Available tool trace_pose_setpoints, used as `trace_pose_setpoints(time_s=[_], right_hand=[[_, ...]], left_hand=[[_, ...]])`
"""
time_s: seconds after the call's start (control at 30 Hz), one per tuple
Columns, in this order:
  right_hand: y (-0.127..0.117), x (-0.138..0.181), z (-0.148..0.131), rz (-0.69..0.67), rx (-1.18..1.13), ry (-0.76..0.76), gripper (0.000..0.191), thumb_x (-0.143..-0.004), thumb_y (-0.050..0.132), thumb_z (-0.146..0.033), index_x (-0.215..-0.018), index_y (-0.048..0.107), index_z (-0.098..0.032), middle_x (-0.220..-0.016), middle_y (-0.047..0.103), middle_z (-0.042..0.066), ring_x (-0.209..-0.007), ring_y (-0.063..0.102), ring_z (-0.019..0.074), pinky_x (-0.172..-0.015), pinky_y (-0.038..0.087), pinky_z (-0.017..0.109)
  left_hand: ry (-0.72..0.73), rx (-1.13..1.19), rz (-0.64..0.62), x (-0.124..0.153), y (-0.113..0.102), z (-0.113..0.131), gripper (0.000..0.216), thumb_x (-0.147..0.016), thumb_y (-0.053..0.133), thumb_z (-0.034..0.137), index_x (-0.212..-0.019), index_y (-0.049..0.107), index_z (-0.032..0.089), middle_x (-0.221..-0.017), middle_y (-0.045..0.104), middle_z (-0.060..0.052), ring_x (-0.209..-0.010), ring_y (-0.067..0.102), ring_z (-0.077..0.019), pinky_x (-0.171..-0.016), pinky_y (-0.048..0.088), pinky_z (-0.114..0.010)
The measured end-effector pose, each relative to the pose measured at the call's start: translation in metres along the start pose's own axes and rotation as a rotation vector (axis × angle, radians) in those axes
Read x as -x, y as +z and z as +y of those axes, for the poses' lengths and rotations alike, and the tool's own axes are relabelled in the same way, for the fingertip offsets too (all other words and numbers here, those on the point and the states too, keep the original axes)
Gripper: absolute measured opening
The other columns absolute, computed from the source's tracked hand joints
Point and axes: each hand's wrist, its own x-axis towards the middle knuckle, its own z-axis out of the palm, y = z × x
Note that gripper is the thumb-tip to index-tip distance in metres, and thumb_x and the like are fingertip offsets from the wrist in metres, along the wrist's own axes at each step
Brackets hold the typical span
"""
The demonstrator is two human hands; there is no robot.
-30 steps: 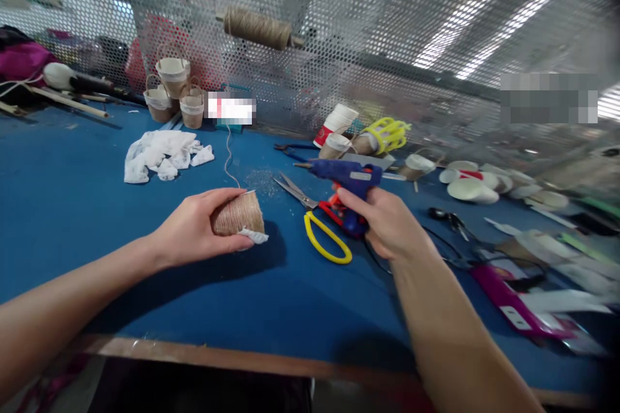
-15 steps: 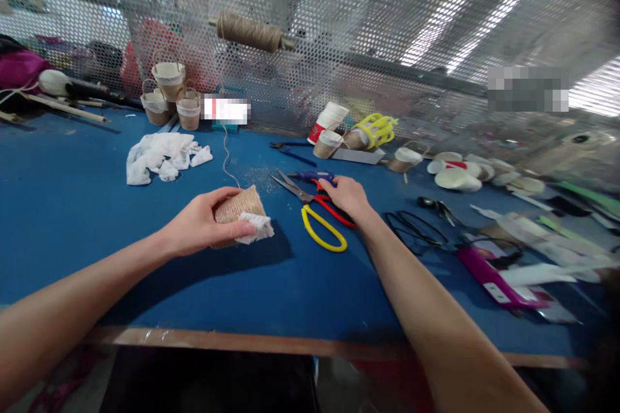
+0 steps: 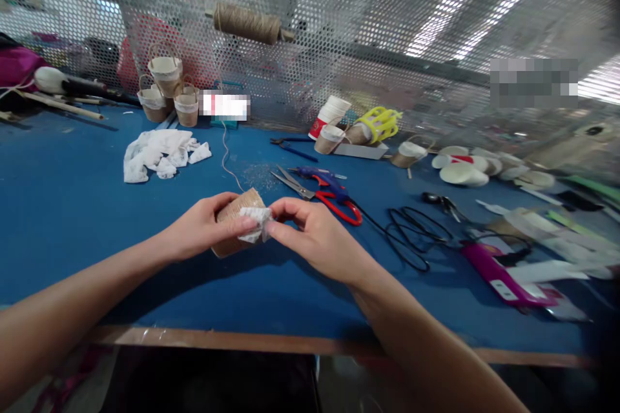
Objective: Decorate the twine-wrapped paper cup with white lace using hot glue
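Observation:
In my left hand is a twine-wrapped paper cup, lying on its side just above the table. The left thumb presses a small piece of white cloth against the cup's side. My right hand pinches the right edge of that cloth between thumb and forefinger. Twine runs from the cup back toward the mesh. Open-bladed scissors and a blue glue gun lie just beyond the right hand, which hides part of the scissors' handles.
Crumpled white cloth lies at the left. Behind it stand small handled baskets. A twine spool hangs on the mesh. Pliers, white cups, a black cable and a magenta power strip occupy the right side.
My right hand has left the scissors and glue gun and come left to the cup, taking hold of the white cloth's edge. My left hand still holds the cup.

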Motion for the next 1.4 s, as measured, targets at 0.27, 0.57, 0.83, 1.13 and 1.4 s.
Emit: trace_pose_setpoints(time_s=[0.27, 0.57, 0.83, 1.13, 1.4], right_hand=[[0.007, 0.000, 0.015, 0.216, -0.154, 0.061, 0.010, -0.075, 0.054, -0.026, -0.074, 0.058, -0.017, -0.071, 0.060, 0.001, -0.065, 0.054, 0.0130, -0.066, 0.045, 0.028], [0.010, 0.005, 0.017, 0.172, -0.061, 0.009, 0.008, -0.078, 0.053, -0.024, -0.076, 0.059, -0.018, -0.076, 0.061, 0.003, -0.071, 0.055, 0.0149, -0.070, 0.045, 0.030], [0.011, 0.007, 0.020, 0.103, -0.088, -0.071, 0.007, -0.078, 0.052, -0.022, -0.073, 0.055, -0.018, -0.088, 0.060, 0.007, -0.082, 0.057, 0.0180, -0.076, 0.045, 0.035], [0.010, 0.008, 0.023, 0.099, -0.092, -0.091, 0.004, -0.076, 0.053, -0.020, -0.073, 0.055, -0.019, -0.090, 0.060, 0.006, -0.084, 0.057, 0.0176, -0.076, 0.046, 0.035], [0.007, 0.007, 0.021, 0.105, -0.112, -0.093, 0.004, -0.073, 0.053, -0.018, -0.071, 0.055, -0.020, -0.088, 0.060, 0.006, -0.082, 0.057, 0.0178, -0.074, 0.047, 0.035]], left_hand=[[0.676, -0.618, 0.432, 0.005, 0.003, -0.006, 0.061, -0.063, 0.073, 0.042, -0.113, 0.049, 0.017, -0.112, 0.053, -0.014, -0.105, 0.050, -0.0277, -0.088, 0.042, -0.043], [0.731, -0.402, 0.395, 0.013, 0.010, 0.003, 0.007, -0.080, 0.059, 0.020, -0.073, 0.059, 0.018, -0.074, 0.060, -0.003, -0.070, 0.054, -0.0136, -0.063, 0.043, -0.026], [0.174, 0.446, 0.237, 0.008, 0.004, 0.012, 0.017, -0.076, 0.061, 0.029, -0.076, 0.054, 0.015, -0.056, 0.057, 0.003, -0.051, 0.053, -0.0081, -0.051, 0.043, -0.021], [0.079, 0.403, 0.218, 0.006, 0.004, 0.013, 0.023, -0.062, 0.070, 0.018, -0.080, 0.056, 0.014, -0.066, 0.059, 0.003, -0.057, 0.053, -0.0071, -0.054, 0.044, -0.019], [0.089, 0.304, 0.236, 0.004, 0.000, 0.010, 0.018, -0.069, 0.065, 0.028, -0.065, 0.054, 0.015, -0.059, 0.053, 0.004, -0.054, 0.047, -0.0069, -0.053, 0.039, -0.020]])
